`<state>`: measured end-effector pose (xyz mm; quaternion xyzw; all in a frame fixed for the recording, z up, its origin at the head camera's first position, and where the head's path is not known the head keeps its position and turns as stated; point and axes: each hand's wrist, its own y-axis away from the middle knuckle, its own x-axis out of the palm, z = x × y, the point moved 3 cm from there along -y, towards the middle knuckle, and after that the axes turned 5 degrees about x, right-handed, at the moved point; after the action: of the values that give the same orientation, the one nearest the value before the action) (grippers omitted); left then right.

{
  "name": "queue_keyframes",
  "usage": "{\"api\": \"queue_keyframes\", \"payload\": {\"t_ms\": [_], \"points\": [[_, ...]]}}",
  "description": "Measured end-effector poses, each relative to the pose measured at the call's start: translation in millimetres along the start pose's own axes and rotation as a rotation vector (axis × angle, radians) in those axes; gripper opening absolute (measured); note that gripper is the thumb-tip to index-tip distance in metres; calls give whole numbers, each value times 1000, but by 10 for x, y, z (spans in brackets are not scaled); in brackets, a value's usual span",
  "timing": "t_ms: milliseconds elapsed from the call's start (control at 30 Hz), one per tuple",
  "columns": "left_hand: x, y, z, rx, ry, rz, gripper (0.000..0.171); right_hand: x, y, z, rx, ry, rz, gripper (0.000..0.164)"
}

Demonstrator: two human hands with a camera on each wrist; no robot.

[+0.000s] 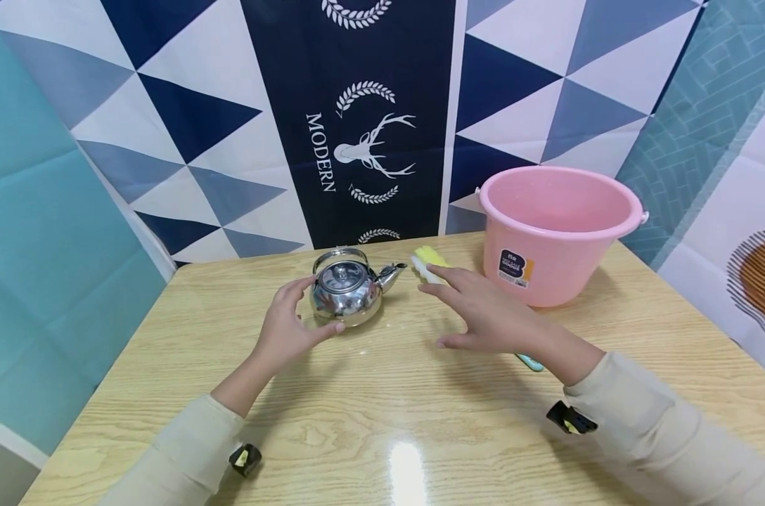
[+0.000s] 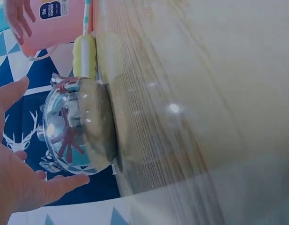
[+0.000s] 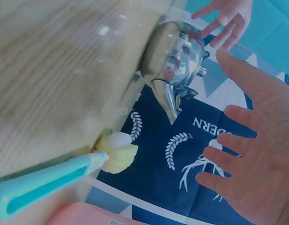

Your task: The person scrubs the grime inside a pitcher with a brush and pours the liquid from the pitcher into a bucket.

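A shiny steel kettle [image 1: 347,295] stands upright on the table, spout to the right and lid on. My left hand [image 1: 286,325] is at its left side, thumb and fingers spread about the body; whether they touch it I cannot tell. My right hand [image 1: 493,314] hovers with fingers spread over the table, right of the spout, holding nothing. Beneath it lies a sponge brush with a yellow and white head [image 1: 429,257]. Its teal handle [image 3: 46,183] shows fully in the right wrist view but is mostly hidden by my hand in the head view.
A pink bucket [image 1: 556,242] stands at the back right of the wooden table [image 1: 332,422], close to the brush. Behind the table hangs a patterned cloth [image 1: 382,140] with triangles and a deer head. Teal cloth [image 1: 41,232] covers the left side.
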<state>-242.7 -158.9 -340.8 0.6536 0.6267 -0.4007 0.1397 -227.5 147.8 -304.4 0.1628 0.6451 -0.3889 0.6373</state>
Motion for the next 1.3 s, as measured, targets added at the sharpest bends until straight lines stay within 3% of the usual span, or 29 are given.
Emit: {"api": "queue_keyframes", "payload": {"t_ms": [133,333,467,667,967,1300], "points": [[4,-39,27,-32,16,12,95,3,-42,11,-7,-24,37,80],[30,-84,99,-149,113,26,101,83,-103,23,-87,-37,77,73],[70,-129,141,-188,199,57,107,108,-138,29,-118,-30,65,70],[104,-188,201,-239,337,95,112,101,-216,82,-106,-52,55,70],[149,-286,255,-372,641,126,110,114,-337,126,-77,-79,29,68],[177,-422,231,-444,753,162,109,116,-446,148,-76,-92,35,68]]}}
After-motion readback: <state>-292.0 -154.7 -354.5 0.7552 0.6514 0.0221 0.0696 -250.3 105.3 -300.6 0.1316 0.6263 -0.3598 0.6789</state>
